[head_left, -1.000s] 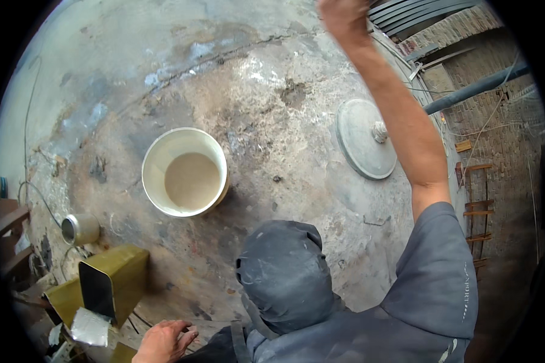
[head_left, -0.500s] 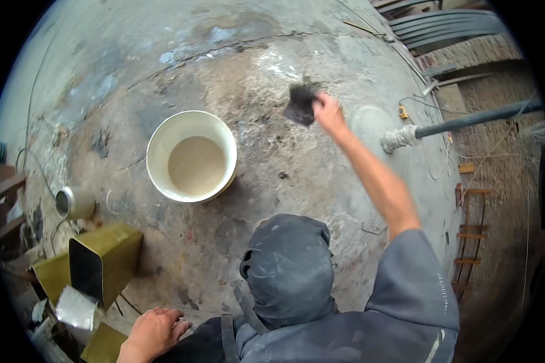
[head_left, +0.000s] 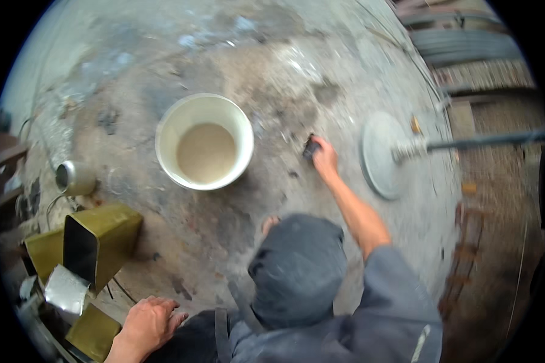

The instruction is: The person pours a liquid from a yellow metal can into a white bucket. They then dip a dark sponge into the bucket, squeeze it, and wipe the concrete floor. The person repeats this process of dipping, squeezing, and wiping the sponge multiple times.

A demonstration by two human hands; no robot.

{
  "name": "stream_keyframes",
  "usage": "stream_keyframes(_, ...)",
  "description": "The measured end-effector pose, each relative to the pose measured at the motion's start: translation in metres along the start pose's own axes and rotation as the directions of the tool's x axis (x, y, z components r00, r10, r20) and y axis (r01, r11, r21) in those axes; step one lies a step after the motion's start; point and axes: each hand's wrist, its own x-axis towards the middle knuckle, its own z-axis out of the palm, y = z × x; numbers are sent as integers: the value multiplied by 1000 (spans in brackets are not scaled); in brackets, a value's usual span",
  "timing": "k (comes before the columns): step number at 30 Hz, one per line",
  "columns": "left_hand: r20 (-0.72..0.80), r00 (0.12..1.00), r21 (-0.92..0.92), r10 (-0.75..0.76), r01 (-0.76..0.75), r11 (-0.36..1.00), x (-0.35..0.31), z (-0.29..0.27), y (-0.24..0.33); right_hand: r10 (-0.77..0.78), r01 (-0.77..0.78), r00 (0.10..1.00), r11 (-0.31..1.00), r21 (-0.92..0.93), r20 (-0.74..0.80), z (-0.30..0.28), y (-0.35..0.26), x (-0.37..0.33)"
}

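Observation:
My right hand (head_left: pixel 325 156) reaches out to the right of the bucket, above the floor, with its fingers closed on a dark thin sheet (head_left: pixel 310 147). The sheet looks narrow and bunched here; its material is unclear. My left hand (head_left: pixel 151 320) rests low on the left by dark clothing, its fingers loosely bent and apart, with nothing seen in it. Ahead stands a white bucket (head_left: pixel 242 145), partly filled with cloudy beige liquid (head_left: pixel 206 152). A dark grey cap (head_left: pixel 297 269) covers part of the floor in front of me.
To the right, a round grey disc base (head_left: pixel 378 154) carries a dark pole (head_left: pixel 490 139). Olive rectangular tubes (head_left: pixel 118 233) and a small metal can (head_left: pixel 79 177) are on the left. Stained concrete floor (head_left: pixel 181 242) surrounds the bucket. A rusty ladder-like frame (head_left: pixel 460 260) lies far right.
My right hand has drawn back toward me with the dark sheet, which hung flat and spread before and now looks narrow. The whole view has shifted a little. My left hand stays low.

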Motion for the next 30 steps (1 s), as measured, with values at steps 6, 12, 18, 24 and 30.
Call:
stream_keyframes(6,183,983,-83,-30,46,995,8,-18,15,96,-183,972,881,437,213,-72,-24,89)
stream_keyframes(12,181,966,-210,-183,220,953,1,-41,25,52,-464,849,547,696,526,-120,-86,96)
stream_keyframes(18,1,912,-367,-411,382,848,-81,24,-96,-207,-441,636,693,570,744,-99,-201,94)
stream_keyframes(24,-248,819,-690,-518,227,688,-89,44,-137,-329,-250,572,803,541,751,-94,-299,17)
stream_keyframes(30,-324,677,-835,-660,122,536,-73,44,-122,-413,-476,247,736,481,877,-12,-385,-12)
